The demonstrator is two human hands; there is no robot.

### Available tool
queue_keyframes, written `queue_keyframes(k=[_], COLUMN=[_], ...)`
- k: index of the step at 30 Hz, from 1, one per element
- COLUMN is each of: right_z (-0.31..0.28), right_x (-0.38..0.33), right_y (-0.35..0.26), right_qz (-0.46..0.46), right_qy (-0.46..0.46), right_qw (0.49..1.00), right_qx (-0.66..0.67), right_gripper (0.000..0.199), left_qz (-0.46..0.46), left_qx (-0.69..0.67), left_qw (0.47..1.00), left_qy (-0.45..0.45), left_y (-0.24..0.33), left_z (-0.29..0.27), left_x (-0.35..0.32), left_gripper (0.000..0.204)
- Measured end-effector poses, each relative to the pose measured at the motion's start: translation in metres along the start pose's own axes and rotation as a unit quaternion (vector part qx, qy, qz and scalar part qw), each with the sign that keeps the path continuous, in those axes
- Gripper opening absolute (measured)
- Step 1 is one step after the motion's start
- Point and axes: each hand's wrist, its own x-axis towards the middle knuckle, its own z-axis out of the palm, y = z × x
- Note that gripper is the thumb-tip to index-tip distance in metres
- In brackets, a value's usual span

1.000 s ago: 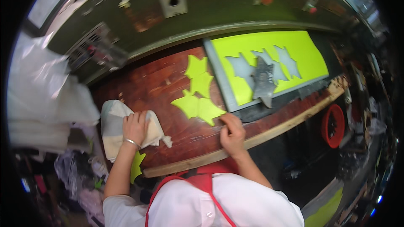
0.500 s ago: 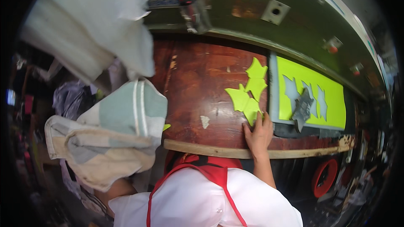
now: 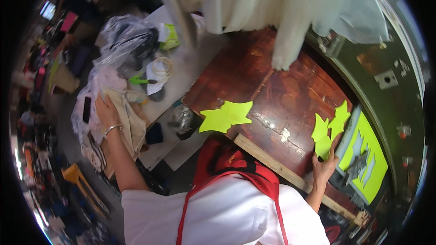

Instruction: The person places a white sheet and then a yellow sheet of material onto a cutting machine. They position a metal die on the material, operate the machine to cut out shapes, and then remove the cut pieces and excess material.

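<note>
My left hand (image 3: 108,111), with a bracelet at the wrist, is far out to the left, its fingers closed on a beige cloth (image 3: 126,120) that hangs below it. My right hand (image 3: 324,165) lies at the right part of the brown tabletop, thumb and fingers spread apart. Its fingertips rest at the lower end of a yellow-green cut piece (image 3: 323,146). Other pointed yellow-green pieces (image 3: 339,118) adjoin that one. Two star-like yellow-green pieces (image 3: 229,115) lie side by side near the table's left edge.
Right of my right hand, a dark metal cutting die (image 3: 358,169) sits on a yellow-green sheet (image 3: 376,177) with cut-out holes. Pale cloth (image 3: 236,4) hangs overhead. Clear plastic bags (image 3: 127,36) and a green-handled tool (image 3: 141,80) lie on the left. A green machine panel (image 3: 399,109) borders the right.
The view has turned left. My left hand has carried the cloth away from the table's left edge, uncovering the two star-like pieces. My right hand stays by the cut pieces.
</note>
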Motion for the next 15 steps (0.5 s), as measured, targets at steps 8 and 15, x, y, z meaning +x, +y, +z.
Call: queue_keyframes(k=[8, 15], right_z=[-0.028, -0.032], right_x=[-0.021, 0.009], right_y=[-0.021, -0.024], right_qz=[-0.064, -0.040], right_qy=[0.042, 0.173], right_qw=[0.995, 0.977], right_qx=[0.061, 0.121], right_gripper=[0.066, 0.064], left_qz=[0.103, 0.367], left_qx=[-0.279, -0.339], left_qw=[0.954, 0.816], left_qy=[-0.038, -0.291], left_y=[0.142, 0.300], left_z=[-0.002, -0.047], left_x=[-0.083, -0.140], left_gripper=[0.032, 0.045])
